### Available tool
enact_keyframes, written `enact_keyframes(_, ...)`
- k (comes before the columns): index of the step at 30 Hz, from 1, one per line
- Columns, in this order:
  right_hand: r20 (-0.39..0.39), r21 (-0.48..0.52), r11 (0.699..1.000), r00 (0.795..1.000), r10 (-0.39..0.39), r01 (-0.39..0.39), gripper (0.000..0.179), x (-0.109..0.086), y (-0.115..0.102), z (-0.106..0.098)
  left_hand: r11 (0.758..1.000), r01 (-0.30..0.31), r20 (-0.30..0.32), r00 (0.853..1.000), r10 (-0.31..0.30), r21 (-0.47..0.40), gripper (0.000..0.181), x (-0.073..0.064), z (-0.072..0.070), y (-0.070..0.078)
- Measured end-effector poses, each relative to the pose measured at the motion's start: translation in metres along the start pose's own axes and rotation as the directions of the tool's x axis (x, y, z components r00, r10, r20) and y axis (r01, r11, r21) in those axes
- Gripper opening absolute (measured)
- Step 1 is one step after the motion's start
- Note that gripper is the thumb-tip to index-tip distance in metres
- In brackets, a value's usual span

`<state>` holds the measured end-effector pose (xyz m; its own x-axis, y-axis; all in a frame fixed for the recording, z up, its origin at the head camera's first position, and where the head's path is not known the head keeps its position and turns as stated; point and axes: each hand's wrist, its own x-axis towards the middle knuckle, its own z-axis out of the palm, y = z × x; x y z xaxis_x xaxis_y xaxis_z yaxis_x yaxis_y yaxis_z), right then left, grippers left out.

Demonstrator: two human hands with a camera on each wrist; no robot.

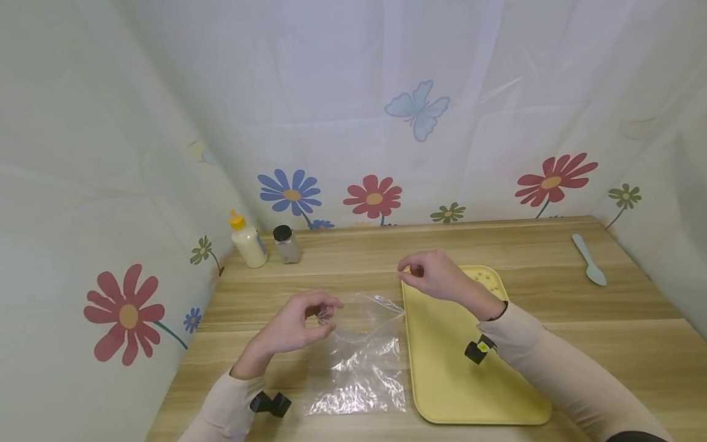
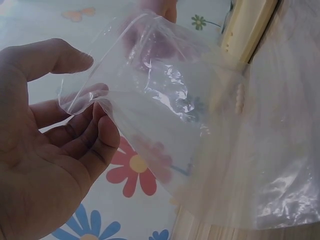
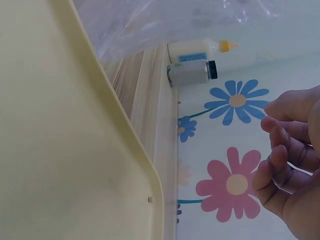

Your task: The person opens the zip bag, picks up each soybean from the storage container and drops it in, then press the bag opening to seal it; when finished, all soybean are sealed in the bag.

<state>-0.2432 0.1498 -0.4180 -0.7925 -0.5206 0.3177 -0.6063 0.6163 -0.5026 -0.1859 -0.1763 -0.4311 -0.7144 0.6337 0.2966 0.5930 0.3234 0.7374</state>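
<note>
A clear plastic bag (image 1: 359,368) lies on the table, its mouth raised toward my left hand (image 1: 301,322). The curled fingers of that hand hold the bag's lip in the left wrist view, the thumb standing apart. Low inside the bag (image 2: 170,100) sit several small yellowish pieces (image 2: 239,97). My right hand (image 1: 436,276) hovers over the far left edge of a yellow tray (image 1: 469,380). Its fingers are loosely bent, thumb and index tips close together, with nothing visible between them. More small yellow pieces (image 1: 486,279) lie in the tray's far right corner.
A white bottle with an orange tip (image 1: 250,245) and a black-capped clear jar (image 1: 287,245) stand at the back left. A pale green spoon (image 1: 588,259) lies on the right. A flower-printed curtain (image 1: 353,123) hangs behind the wooden table (image 1: 580,344).
</note>
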Motion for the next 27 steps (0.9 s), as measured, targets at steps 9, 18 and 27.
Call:
enact_keyframes(9,0.019,-0.002,0.999,0.999,0.04,-0.04,0.015,0.002,0.016,0.005,1.0,0.029,-0.002,1.0,-0.029,0.002,0.038,0.0,0.001,0.005)
enact_keyframes(18,0.056,-0.026,0.994,0.993,0.104,-0.102,0.018,0.005,0.031,0.01,0.999,0.034,-0.005,0.999,-0.034,0.011,0.037,-0.002,-0.001,0.002)
enact_keyframes(27,0.088,-0.043,0.989,0.985,0.148,-0.144,0.016,0.008,0.048,0.015,1.0,0.01,-0.003,1.0,-0.01,-0.007,0.038,-0.003,-0.001,-0.003)
